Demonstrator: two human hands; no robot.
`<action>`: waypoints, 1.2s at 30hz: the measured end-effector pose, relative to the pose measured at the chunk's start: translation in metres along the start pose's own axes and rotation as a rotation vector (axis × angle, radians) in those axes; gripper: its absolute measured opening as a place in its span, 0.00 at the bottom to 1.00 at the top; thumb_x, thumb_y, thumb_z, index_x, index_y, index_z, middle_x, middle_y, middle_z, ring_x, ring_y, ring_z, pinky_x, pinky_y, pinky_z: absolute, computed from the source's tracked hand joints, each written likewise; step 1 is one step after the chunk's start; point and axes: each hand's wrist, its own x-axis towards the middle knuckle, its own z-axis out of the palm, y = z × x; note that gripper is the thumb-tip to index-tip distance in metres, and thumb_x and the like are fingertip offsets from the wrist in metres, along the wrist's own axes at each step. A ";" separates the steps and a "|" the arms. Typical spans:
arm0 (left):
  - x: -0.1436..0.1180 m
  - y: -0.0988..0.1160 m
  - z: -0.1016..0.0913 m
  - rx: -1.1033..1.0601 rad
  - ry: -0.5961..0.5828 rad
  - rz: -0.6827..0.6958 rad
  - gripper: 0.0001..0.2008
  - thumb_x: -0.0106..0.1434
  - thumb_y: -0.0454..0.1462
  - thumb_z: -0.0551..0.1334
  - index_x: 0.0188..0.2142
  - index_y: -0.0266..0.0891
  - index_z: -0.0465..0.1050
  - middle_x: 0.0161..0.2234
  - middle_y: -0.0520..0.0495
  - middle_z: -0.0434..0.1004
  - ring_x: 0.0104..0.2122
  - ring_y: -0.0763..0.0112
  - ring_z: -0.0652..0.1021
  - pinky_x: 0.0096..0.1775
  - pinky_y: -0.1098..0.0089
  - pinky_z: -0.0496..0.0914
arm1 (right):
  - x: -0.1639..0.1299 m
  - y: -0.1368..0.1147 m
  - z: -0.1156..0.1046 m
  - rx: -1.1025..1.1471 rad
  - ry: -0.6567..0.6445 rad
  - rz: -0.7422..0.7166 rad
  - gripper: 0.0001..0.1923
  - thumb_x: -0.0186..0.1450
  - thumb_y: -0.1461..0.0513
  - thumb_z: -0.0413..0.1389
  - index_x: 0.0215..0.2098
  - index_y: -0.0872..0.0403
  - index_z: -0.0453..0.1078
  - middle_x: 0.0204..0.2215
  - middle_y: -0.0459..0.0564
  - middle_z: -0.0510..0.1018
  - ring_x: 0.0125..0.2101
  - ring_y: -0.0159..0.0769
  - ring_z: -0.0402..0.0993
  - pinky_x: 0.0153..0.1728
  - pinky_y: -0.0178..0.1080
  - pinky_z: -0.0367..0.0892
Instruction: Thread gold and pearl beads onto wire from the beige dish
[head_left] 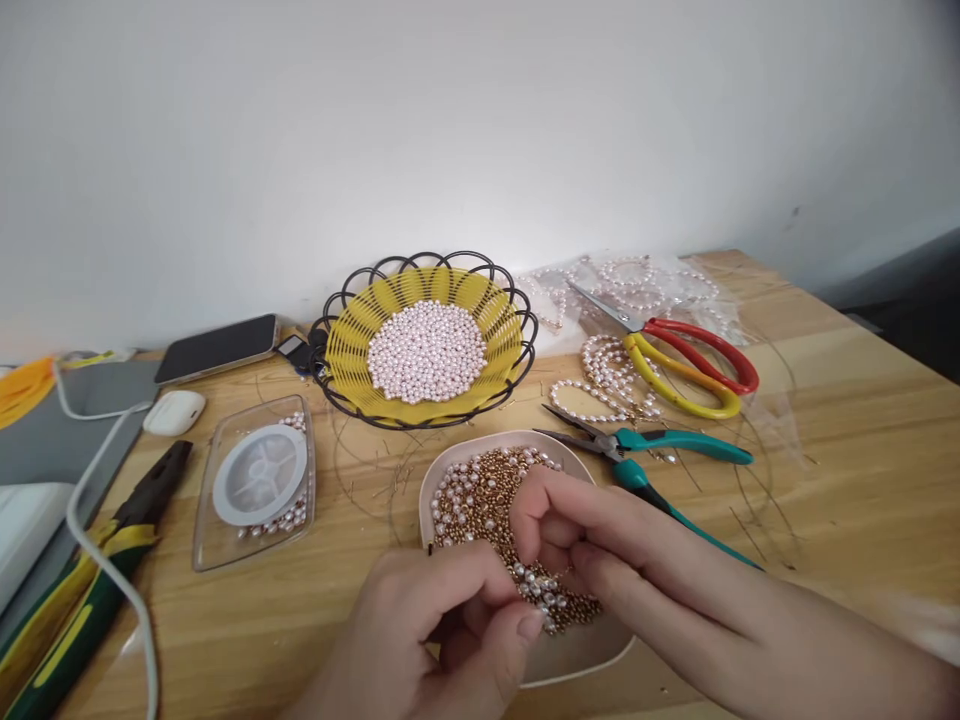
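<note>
Both my hands are over a pale, shallow bowl (589,645) of small gold and pearly pink beads (480,500). My left hand (442,630) is closed at the bowl's near left side, thumb and index finger pinched together. Facing it, my right hand (660,560) curls over the bowl's right side with bent fingers and its thumb tucked in. A little cluster of pearly beads (541,588) shows between the hands; whether it is strung or loose I cannot tell. What the fingertips hold is too small and hidden to name.
Behind the bowl is a yellow basket (346,335) of pearl beads. Teal-handled pliers (675,442), red-and-yellow scissors (679,360) and bead strands (600,375) lie right. Leftward are a clear box (202,540) with a spool (259,475), green-yellow pliers (90,600), a phone (217,347) and a white cable (112,560).
</note>
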 end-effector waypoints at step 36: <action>-0.005 0.001 0.002 -0.338 0.362 0.077 0.16 0.76 0.48 0.56 0.59 0.49 0.65 0.21 0.58 0.61 0.21 0.73 0.60 0.27 0.74 0.60 | 0.010 0.010 -0.007 -0.376 0.187 -0.233 0.08 0.63 0.70 0.50 0.34 0.50 0.61 0.25 0.41 0.67 0.22 0.29 0.63 0.23 0.33 0.57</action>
